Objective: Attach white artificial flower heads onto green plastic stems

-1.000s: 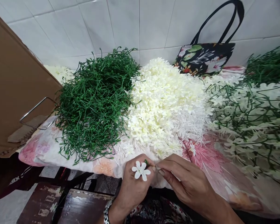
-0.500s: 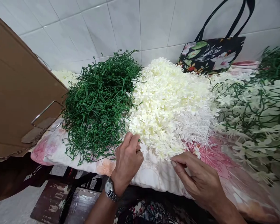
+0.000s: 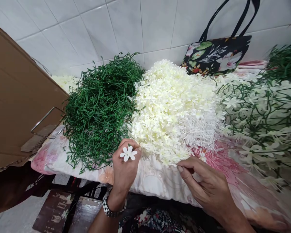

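My left hand (image 3: 126,165) is closed, back upward, in front of the green stem pile. A white five-petalled artificial flower (image 3: 128,153) with a bit of green shows at its knuckles; the stem in the fingers is mostly hidden. At the front edge of a heap of loose cream-white artificial flowers (image 3: 160,106), my right hand (image 3: 205,181) pinches with thumb and forefinger. Whatever lies between those fingertips is too small to make out. Beside the heap, on the left, stands a tangled pile of green plastic stems (image 3: 99,110).
Thin white plastic pieces (image 3: 196,131) lie right of the heap. Assembled flower sprays (image 3: 266,129) spread across the right side. A black floral bag (image 3: 217,55) leans on the tiled wall. A cardboard box (image 3: 21,97) stands at the left, and a floral cloth (image 3: 152,181) covers the surface.
My left hand has shifted left and turned, so the white flower at its knuckles faces the camera. My right hand stays pinched in nearly the same place.
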Tool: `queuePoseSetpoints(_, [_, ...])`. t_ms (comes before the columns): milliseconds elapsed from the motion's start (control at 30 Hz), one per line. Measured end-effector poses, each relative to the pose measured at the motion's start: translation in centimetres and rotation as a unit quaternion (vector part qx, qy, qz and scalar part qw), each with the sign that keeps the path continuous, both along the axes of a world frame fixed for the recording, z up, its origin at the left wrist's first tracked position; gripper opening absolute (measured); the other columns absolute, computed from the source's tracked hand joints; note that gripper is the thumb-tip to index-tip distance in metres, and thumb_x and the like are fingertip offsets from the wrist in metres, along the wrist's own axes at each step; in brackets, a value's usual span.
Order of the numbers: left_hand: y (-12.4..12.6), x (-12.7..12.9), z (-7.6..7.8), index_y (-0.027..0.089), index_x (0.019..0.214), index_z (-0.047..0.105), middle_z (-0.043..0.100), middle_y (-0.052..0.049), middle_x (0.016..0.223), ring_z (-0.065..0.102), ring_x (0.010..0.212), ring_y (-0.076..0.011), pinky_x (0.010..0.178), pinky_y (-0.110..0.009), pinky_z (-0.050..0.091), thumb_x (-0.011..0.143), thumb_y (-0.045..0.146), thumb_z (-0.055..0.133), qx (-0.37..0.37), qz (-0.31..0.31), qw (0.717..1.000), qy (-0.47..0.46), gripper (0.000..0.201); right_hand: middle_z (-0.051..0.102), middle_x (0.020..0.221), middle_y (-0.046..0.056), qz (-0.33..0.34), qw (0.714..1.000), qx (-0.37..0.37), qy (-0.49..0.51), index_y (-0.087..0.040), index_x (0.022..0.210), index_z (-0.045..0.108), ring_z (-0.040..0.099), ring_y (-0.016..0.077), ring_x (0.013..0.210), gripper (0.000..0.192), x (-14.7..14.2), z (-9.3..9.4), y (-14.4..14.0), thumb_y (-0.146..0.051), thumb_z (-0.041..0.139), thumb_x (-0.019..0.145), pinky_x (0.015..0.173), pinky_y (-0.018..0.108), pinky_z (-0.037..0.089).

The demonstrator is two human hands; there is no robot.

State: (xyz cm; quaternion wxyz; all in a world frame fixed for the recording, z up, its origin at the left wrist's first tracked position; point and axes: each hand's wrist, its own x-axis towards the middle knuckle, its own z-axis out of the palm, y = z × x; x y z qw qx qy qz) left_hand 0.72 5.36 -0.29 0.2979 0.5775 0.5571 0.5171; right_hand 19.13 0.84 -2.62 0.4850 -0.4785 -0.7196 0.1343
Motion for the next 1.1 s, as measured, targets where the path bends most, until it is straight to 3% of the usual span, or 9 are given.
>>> queuePoseSetpoints(67, [-0.3, 0.5, -0.1, 0.018, 0.059, 0.051, 0.05, 0.003, 0.065, 0.047, 0.059, -0.0101, 0.055, -0.021, 0.038, 0.069, 0.01, 0.055, -0.045, 0.001, 0.997, -0.058, 0.013, 0.054, 0.057, -0.002, -0.003, 1.0, -0.007, 0.013, -0.018, 0.076, 0.056, 0.052, 0.009, 0.05, 0.013, -0.6, 0.7, 0.1, -0.009, 0.051, 0.083, 0.047, 0.02, 0.042])
queuePoseSetpoints(267, [-1.1, 1.8, 0.0, 0.017, 0.06, 0.054, 0.053, 0.003, 0.063, 0.047, 0.057, -0.0092, 0.054, -0.021, 0.038, 0.064, 0.012, 0.059, -0.109, -0.024, 0.989, -0.102, 0.008, 0.054, 0.058, 0.0, 0.013, 1.0, 0.004, 0.004, -0.017, 0.073, 0.056, 0.05, 0.0097, 0.051, 0.016, -2.4, 1.6, 0.7, -0.009, 0.047, 0.085, 0.048, 0.022, 0.042])
queuePoseSetpoints(500, [-1.9, 2.1, -0.2, 0.016, 0.062, 0.054, 0.045, 0.007, 0.053, 0.028, 0.041, -0.0032, 0.041, -0.02, 0.021, 0.06, 0.019, 0.064, -0.242, -0.052, 0.933, -0.26, 0.011, 0.057, 0.059, 0.0, -0.024, 1.0, -0.005, -0.012, -0.017, 0.072, 0.056, 0.052, 0.0097, 0.052, 0.016, -2.3, 1.2, 0.8, -0.01, 0.048, 0.084, 0.049, 0.022, 0.042])
queuePoseSetpoints(700, [-2.8, 2.0, -0.9, 0.016, 0.062, 0.059, 0.062, -0.002, 0.074, 0.053, 0.061, -0.0117, 0.054, -0.023, 0.04, 0.069, 0.014, 0.058, -0.143, -0.107, 0.976, -0.123, 0.008, 0.056, 0.059, 0.0, -0.036, 0.998, -0.018, -0.049, -0.016, 0.071, 0.057, 0.051, 0.0097, 0.052, 0.016, -2.3, 1.0, 0.5, -0.009, 0.047, 0.083, 0.049, 0.021, 0.041])
queuePoseSetpoints(800, [-3.0, 2.0, -0.6, 0.018, 0.061, 0.058, 0.064, -0.003, 0.072, 0.058, 0.07, -0.0157, 0.064, -0.026, 0.046, 0.07, 0.01, 0.055, -0.085, -0.12, 0.988, -0.045, 0.012, 0.055, 0.058, -0.001, -0.04, 0.998, -0.019, -0.052, -0.017, 0.07, 0.056, 0.05, 0.0093, 0.051, 0.017, -2.4, 1.0, 0.3, -0.01, 0.047, 0.083, 0.049, 0.021, 0.041])
queuePoseSetpoints(967, [-3.4, 1.8, -0.3, 0.018, 0.067, 0.059, 0.066, -0.003, 0.076, 0.062, 0.075, -0.0169, 0.068, -0.027, 0.048, 0.075, 0.01, 0.054, -0.006, -0.158, 0.987, 0.04, 0.013, 0.055, 0.059, -0.001, -0.03, 0.998, -0.029, -0.044, -0.017, 0.07, 0.056, 0.051, 0.0092, 0.052, 0.018, -2.5, 1.1, 0.1, -0.009, 0.046, 0.082, 0.049, 0.021, 0.041])
queuePoseSetpoints(1100, [-3.7, 1.4, -0.7, 0.018, 0.071, 0.062, 0.067, -0.004, 0.076, 0.062, 0.074, -0.0165, 0.065, -0.025, 0.048, 0.078, 0.014, 0.057, -0.023, -0.187, 0.982, 0.03, 0.009, 0.055, 0.059, -0.001, -0.02, 0.999, -0.022, -0.027, -0.017, 0.072, 0.056, 0.051, 0.009, 0.052, 0.017, -2.6, 1.0, -0.2, -0.009, 0.046, 0.084, 0.049, 0.02, 0.041])
